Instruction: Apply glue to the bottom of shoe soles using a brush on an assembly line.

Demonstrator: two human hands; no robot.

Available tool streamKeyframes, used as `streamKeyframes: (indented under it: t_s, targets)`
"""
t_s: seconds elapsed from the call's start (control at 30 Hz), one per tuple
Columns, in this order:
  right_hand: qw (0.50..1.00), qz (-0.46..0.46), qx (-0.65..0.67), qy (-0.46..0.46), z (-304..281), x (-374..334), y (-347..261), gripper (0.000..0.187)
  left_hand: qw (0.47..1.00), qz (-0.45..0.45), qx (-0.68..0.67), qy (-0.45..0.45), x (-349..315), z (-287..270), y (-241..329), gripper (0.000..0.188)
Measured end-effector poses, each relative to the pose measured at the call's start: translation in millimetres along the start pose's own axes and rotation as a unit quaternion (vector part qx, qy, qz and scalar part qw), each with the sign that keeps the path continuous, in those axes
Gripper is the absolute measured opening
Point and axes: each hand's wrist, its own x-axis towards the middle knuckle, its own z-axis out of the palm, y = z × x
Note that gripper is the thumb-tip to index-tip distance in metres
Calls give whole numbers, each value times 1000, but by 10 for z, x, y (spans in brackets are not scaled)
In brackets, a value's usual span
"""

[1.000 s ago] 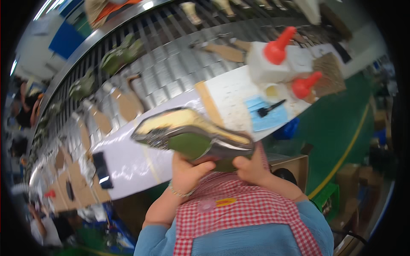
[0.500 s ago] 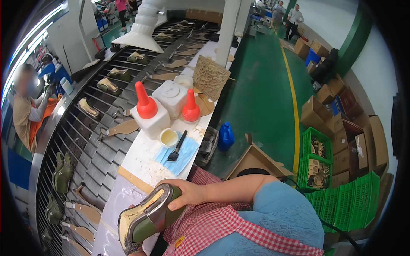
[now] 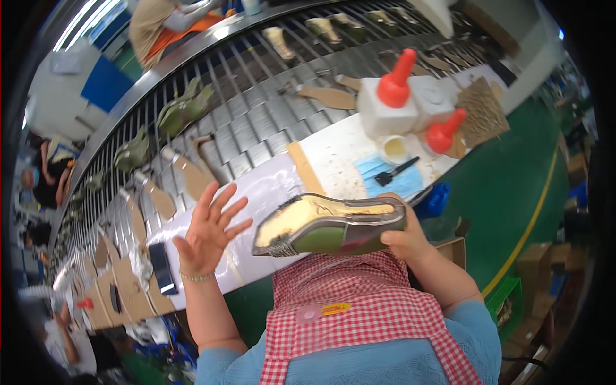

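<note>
My right hand [image 3: 410,239] grips the heel end of a green and dark silver shoe [image 3: 324,239]. The shoe is bottom up, its pale yellow underside facing me and its glittery toe pointing left, above the table edge before my checked apron. To the left of the toe, my left hand [image 3: 208,234] is raised and empty, fingers spread, a bracelet at its wrist. Beyond the shoe, a black brush [image 3: 396,171] lies on a blue face mask [image 3: 371,181], beside a small cup [image 3: 394,149] of yellowish liquid.
A conveyor [image 3: 247,122] of bars and metal plates runs behind the table, carrying green shoes [image 3: 186,109] and tan soles [image 3: 327,97]. White bottles [image 3: 382,115] with red nozzles stand at the right. A phone [image 3: 162,268] lies at the left. Another person [image 3: 160,25] sits across the conveyor.
The view has swung left. My left hand, mostly hidden under the toe before, has come off the shoe and opened. The shoe now lies more level, still in my right hand.
</note>
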Motion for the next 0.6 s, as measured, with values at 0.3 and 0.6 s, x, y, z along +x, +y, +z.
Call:
streamKeyframes:
  t_s: [0.3,0.6]
  targets:
    - [962,-13,-226,-155,160,33,-129,70,816,-70,529,-222,39,398,139,128]
    - [950,-4,-257,-179,171,-145,18,71,765,-202,588,-166,-275,564,-156,127]
